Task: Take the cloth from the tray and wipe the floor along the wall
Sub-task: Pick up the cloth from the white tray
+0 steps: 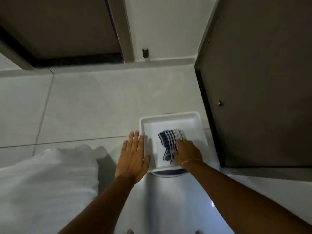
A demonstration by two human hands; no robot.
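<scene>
A white square tray (170,116) rests on a round stand on the pale tiled floor, close to a dark door at the right. Inside it lies a crumpled dark-blue cloth with white stripes (168,141). My right hand (187,153) reaches into the tray, its fingers curled onto the cloth's right edge. My left hand (133,157) is flat and spread, its fingertips against the tray's left rim. The white wall (162,27) with its low skirting runs along the far side of the floor.
A dark door (261,81) stands at the right, with a small metal stop on it. Another dark door panel (59,26) with a black threshold is at the upper left. A white garment (45,188) covers the lower left. A small dark fitting (146,54) sits low on the wall.
</scene>
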